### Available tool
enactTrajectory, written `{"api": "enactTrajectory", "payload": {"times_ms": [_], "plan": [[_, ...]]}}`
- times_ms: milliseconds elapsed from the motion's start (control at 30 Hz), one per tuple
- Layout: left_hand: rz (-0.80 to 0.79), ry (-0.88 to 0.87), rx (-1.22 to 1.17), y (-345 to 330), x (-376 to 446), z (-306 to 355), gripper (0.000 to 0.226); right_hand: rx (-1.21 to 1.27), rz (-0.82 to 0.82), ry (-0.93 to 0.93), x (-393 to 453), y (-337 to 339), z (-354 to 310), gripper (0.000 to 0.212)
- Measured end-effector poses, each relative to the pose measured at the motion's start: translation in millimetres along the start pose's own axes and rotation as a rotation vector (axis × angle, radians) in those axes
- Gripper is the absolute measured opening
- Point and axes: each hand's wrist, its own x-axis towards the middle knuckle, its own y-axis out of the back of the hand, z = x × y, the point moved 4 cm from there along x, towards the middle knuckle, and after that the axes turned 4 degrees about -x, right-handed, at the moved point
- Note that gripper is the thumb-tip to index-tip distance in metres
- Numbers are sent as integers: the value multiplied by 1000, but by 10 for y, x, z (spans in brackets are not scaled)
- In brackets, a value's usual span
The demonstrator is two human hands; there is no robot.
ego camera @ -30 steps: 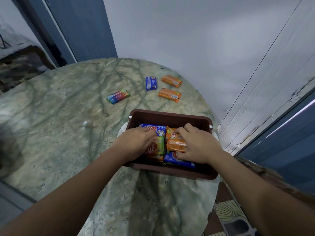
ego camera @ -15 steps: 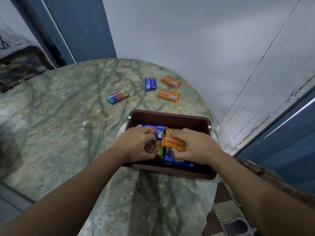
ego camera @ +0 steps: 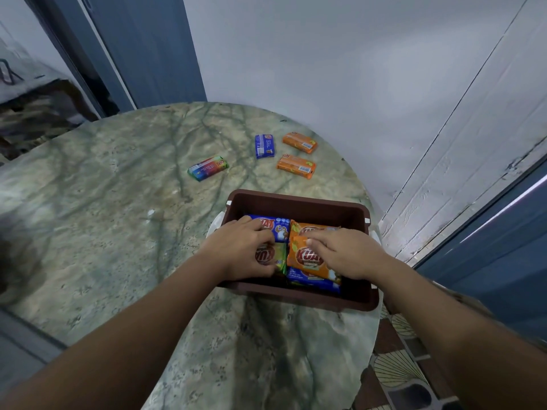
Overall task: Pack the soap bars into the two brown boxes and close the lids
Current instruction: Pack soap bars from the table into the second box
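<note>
Left hand (ego camera: 245,250) gripping green bar (ego camera: 273,257) | right hand (ego camera: 344,251) pressing orange bar (ego camera: 307,257) flat, fingers spread | squaring both inside box (ego camera: 296,199) | four bars (ego camera: 208,168) beyond hands, unpacked

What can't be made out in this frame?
Head view only:
- Green soap bar: mostly hidden by the left hand.
- Brown box floor: hidden by soap bars and the right hand.
- Second brown box: not in view.
- Small print on the blue soap bar: too small.

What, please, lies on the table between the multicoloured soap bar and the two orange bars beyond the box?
In the head view, a blue soap bar lies between the multicoloured bar and the orange bars.
</note>
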Motion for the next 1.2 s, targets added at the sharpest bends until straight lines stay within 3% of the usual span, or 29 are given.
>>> {"api": "enactTrajectory", "payload": {"times_ms": [233,433,800,1200], "plan": [[-17,-9,6,5,4,8,64,-146,-45,58,53,-34,-52,53],[-16,-25,26,8,1,18,68,-194,-28,99,30,-105,-58,107],[-36,-70,90,3,7,54,67,-396,65,222,9,-136,-131,98],[-38,-76,91,12,-1,72,66,-249,-10,218,12,-134,-115,95]]}}
